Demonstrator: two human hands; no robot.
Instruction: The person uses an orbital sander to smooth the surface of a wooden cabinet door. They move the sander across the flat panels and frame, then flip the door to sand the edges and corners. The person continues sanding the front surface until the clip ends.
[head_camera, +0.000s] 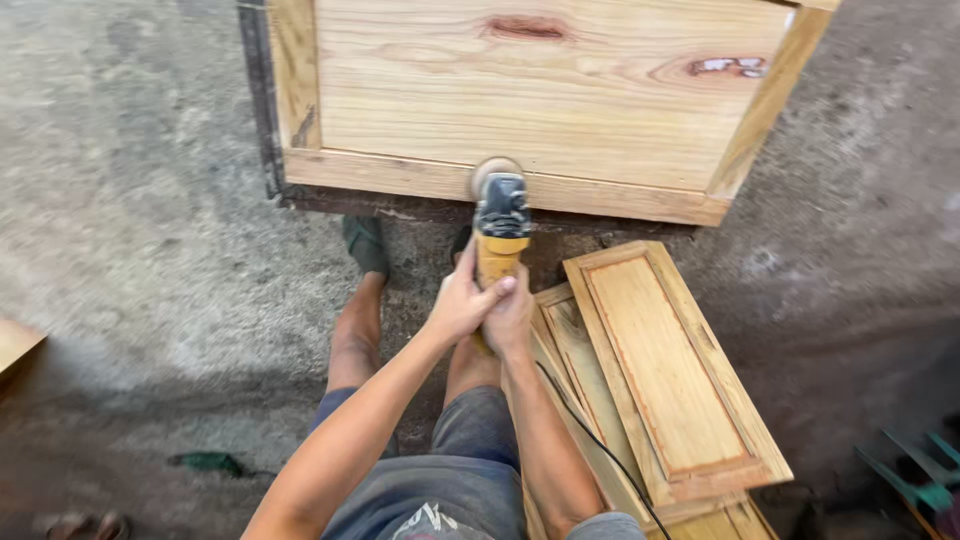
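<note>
A yellow and black handheld power sander (500, 225) rests with its round pad on the lower frame rail of a large wooden cabinet door panel (540, 100) lying flat above the floor. My left hand (462, 300) and my right hand (510, 318) both wrap the sander's yellow body, side by side. Its black cord (590, 430) trails back along my right forearm. My legs, in grey shorts, stand below the panel, with a green sandal (366, 245) on one foot.
A stack of smaller framed wooden door panels (665, 380) lies on the concrete floor to my right. A green object (208, 461) lies on the floor at lower left. A wood corner (15, 340) shows at the left edge, teal tool parts (925, 475) at lower right.
</note>
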